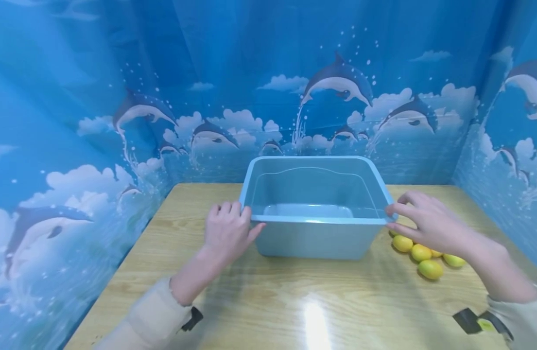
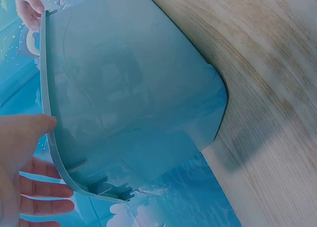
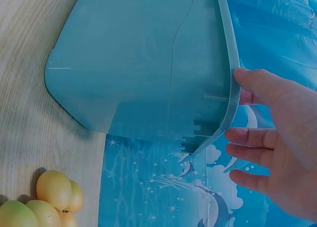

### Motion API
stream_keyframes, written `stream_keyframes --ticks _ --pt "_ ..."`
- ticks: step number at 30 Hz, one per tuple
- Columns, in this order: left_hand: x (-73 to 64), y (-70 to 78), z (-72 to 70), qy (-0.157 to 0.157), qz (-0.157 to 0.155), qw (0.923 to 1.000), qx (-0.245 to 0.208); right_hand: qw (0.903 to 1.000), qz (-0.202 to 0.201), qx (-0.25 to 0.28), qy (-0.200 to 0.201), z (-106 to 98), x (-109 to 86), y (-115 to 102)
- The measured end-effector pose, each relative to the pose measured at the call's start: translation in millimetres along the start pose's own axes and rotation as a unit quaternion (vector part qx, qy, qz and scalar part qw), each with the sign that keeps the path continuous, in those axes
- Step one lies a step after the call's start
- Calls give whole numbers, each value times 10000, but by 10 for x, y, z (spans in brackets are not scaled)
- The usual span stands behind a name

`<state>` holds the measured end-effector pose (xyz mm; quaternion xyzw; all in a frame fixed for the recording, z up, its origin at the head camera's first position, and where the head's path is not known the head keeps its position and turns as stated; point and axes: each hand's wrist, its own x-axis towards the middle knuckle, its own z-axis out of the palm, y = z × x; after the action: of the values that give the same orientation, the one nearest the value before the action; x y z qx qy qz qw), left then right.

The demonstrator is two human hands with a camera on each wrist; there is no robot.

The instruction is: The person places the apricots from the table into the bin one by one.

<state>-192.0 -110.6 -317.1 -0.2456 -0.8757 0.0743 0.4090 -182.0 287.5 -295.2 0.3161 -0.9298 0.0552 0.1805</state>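
A light blue plastic storage bin stands upright on the wooden table, its open top facing up and its inside floor showing. My left hand holds the rim at the near left corner, the thumb on the front side and the fingers around the left side. At the near right corner my right hand pinches the rim between thumb and index finger. The other fingers of the right hand lie apart from the wall. Just below that hand, several yellow lemons lie on the table, partly hidden by it.
The wooden table reaches back to a blue curtain printed with dolphins. More of this curtain hangs along the left and right sides. Light reflects off the tabletop in front of the bin.
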Motion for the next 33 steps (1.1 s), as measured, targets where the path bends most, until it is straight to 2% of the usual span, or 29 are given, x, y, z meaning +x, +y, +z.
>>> stream_keyframes --ticks 11,16,21,27,31,33 --pt "-4 14 1 67 81 9999 -126 10000 -62 -17 -1 3 -56 28" --pt "-16 -21 -2 -264 122 9985 -468 9998 113 28 -140 1 -81 14" --pt "-19 -82 1 -706 325 9932 -868 9997 178 52 -128 -2 -91 10" --pt "-13 -142 -27 -1513 706 9794 -1136 9997 181 57 -126 -4 -100 14" --pt "3 -189 -79 -2136 829 9628 -1432 9997 163 93 -123 -6 -104 18" --pt "11 -219 -107 -2482 830 9515 -1615 9998 121 101 -94 -7 -103 22"
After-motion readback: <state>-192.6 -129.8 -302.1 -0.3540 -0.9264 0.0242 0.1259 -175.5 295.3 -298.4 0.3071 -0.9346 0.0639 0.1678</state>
